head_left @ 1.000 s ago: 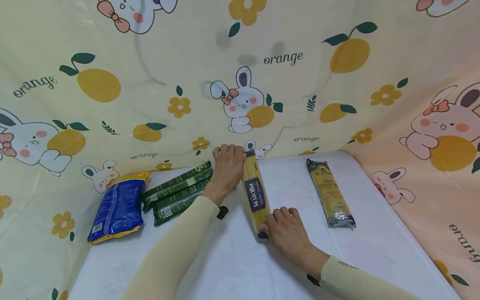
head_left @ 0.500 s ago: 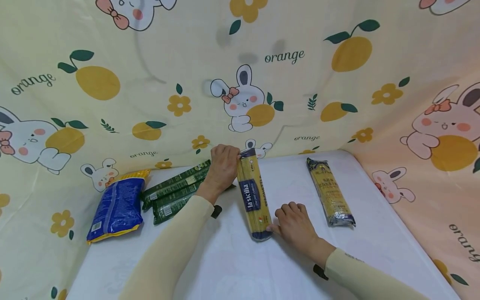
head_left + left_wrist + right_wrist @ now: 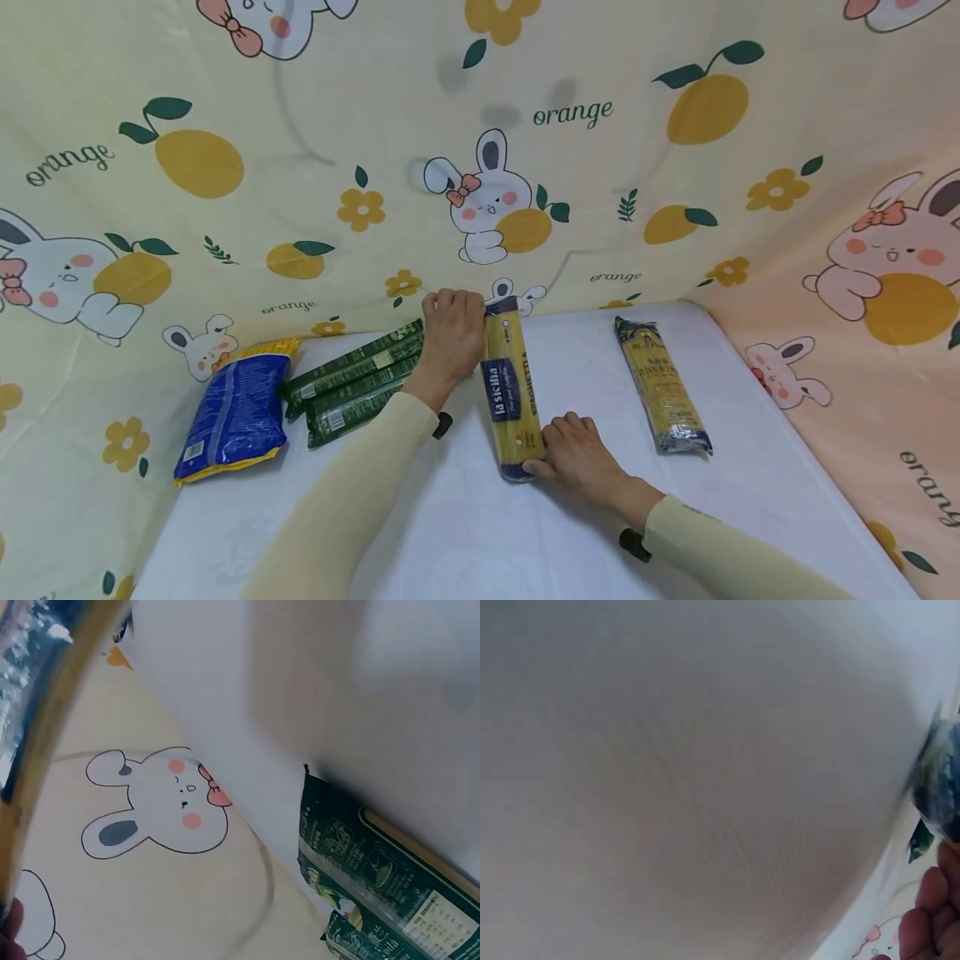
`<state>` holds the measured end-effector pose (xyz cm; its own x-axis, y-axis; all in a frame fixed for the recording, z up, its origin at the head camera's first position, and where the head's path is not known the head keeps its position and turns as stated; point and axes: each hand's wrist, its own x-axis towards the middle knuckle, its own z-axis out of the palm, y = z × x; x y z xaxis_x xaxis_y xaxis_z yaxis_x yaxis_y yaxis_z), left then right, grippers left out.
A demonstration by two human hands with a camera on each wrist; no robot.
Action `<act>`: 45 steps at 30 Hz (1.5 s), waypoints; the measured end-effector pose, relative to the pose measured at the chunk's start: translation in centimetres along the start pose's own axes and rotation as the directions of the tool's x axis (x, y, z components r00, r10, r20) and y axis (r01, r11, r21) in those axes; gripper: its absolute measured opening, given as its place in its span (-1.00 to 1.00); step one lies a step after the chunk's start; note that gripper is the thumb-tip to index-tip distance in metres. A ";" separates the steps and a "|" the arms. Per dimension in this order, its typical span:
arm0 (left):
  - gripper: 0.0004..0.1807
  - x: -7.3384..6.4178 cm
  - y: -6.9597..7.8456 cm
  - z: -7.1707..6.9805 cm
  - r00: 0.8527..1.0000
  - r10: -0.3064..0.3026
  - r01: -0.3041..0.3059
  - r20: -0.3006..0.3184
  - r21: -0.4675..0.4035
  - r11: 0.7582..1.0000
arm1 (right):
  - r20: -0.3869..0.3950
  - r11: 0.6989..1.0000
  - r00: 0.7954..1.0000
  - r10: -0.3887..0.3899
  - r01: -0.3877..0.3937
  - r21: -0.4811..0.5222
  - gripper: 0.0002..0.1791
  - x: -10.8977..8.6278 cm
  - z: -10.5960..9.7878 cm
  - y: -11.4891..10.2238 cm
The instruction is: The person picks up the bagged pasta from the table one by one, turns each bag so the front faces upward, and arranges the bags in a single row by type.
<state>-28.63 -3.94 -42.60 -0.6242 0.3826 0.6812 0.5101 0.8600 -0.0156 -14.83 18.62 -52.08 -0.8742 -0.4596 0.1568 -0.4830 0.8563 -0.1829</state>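
Note:
A yellow pack of spaghetti (image 3: 513, 417) with a dark blue label stands lengthwise away from me over the middle of the table, its printed face toward me. My left hand (image 3: 452, 342) grips its far end. At the near end, my right hand (image 3: 576, 450) pinches the lower right corner, thumb on the front. The left wrist view catches a blurred edge of the spaghetti pack (image 3: 37, 742) at its left border. In the right wrist view, the pack's clear wrapped end (image 3: 939, 780) sits above curled fingers (image 3: 931, 892).
Two dark green packs (image 3: 360, 408) lie left of my left hand, partly behind that arm. Further left is a blue and yellow bag (image 3: 238, 417). Another yellow pasta pack (image 3: 663, 387) lies to the right. A printed cloth (image 3: 360, 283) rises behind the white table (image 3: 480, 550).
The spaghetti pack has turned from its narrow side to its wide printed face. My right hand came slightly away from the near end, then closed in on it again; the left kept its hold.

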 end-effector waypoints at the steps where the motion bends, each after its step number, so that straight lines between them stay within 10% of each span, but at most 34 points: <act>1: -0.75 0.0 0.2 0.0 1.000 -0.010 0.010 0.008 0.025 1.000 | -0.003 1.000 1.000 0.005 -0.005 -0.001 -0.53 0.0 0.0 -0.1; 13: -0.83 0.4 1.0 0.6 0.982 -0.084 0.060 0.168 0.140 0.988 | -0.158 0.985 0.985 -0.077 0.051 -0.163 -0.47 -1.6 -0.9 -0.9; 24: -0.87 0.0 1.7 2.8 0.912 -0.064 0.001 0.405 0.153 0.988 | -0.171 0.991 0.983 -0.061 0.039 -0.129 -0.52 -3.6 -1.7 -0.6; 45: -0.80 -1.9 3.5 7.7 0.841 -0.040 -0.057 0.540 0.162 0.985 | -0.272 0.979 0.961 -0.055 -0.002 -0.206 -0.55 -5.0 -0.6 0.6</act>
<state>-30.22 0.93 -49.61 -0.8647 0.4698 0.1777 0.4426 0.8799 -0.1730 -10.71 21.54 -52.35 -0.7995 -0.4248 0.4247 -0.4606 0.8874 0.0206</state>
